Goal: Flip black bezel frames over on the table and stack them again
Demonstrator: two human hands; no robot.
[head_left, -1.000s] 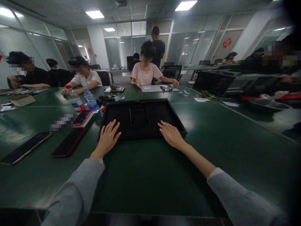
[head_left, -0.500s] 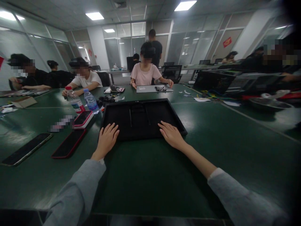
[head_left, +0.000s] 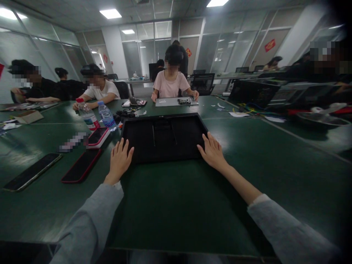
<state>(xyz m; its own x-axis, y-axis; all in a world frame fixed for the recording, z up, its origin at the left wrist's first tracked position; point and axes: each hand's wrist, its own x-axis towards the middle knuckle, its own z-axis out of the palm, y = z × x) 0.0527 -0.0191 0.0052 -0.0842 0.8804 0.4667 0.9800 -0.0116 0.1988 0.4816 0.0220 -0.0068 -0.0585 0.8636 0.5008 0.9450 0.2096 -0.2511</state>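
Observation:
A flat black tray-like panel (head_left: 165, 137) lies on the green table in front of me. My left hand (head_left: 120, 160) rests flat at its near left corner, fingers stretched out and holding nothing. My right hand (head_left: 213, 152) lies flat on the near right corner, fingers spread, also holding nothing. Both arms wear grey sleeves.
To the left lie a red-edged phone (head_left: 80, 165), a dark phone (head_left: 31, 171) and another phone on a pink case (head_left: 98, 137). Two water bottles (head_left: 106, 117) stand behind them. Other people sit across the green table (head_left: 176, 205); dark equipment (head_left: 275, 93) is at the right.
Both hands have slid outward from the tray's near edge to its two near corners. The view has shifted slightly.

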